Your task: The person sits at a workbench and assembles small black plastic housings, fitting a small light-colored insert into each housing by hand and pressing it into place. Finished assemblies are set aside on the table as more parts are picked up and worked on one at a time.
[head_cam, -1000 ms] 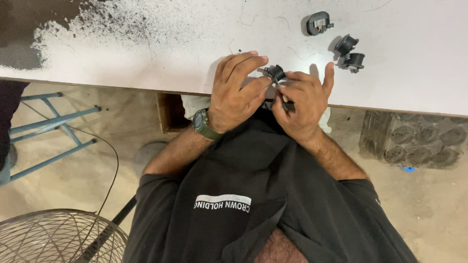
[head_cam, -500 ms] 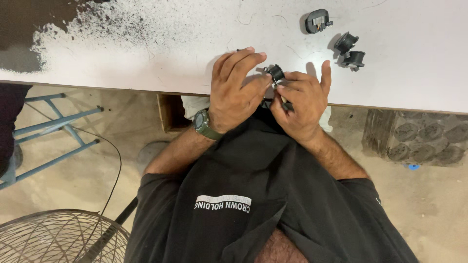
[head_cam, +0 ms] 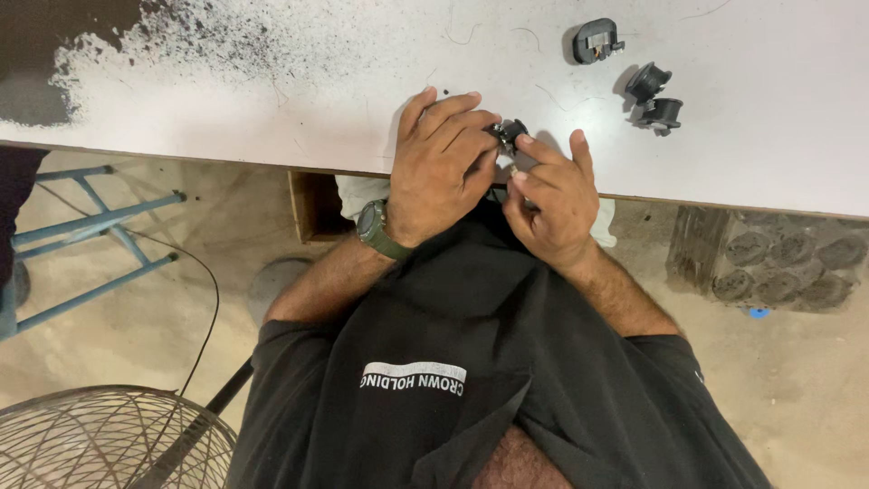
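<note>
My left hand point(head_cam: 442, 163), with a green watch on its wrist, is curled over a small black part point(head_cam: 509, 134) at the near edge of the white table point(head_cam: 272, 100). My right hand point(head_cam: 550, 201) is close beside it, thumb and forefinger pinched on a small thin tool point(head_cam: 515, 171) just below the part. The fingertips of both hands meet at the part, which they mostly hide.
A black plug-like housing point(head_cam: 596, 41) and two black round pieces point(head_cam: 655, 96) lie further back on the table. Dark speckles cover the table's left end. Below are a blue metal frame point(head_cam: 90, 235), a fan grille point(head_cam: 90, 444), a wooden box point(head_cam: 312, 204) and a grey block point(head_cam: 769, 263).
Both hands stay at the small black part. My right hand's fingers have folded in a little closer to my left hand.
</note>
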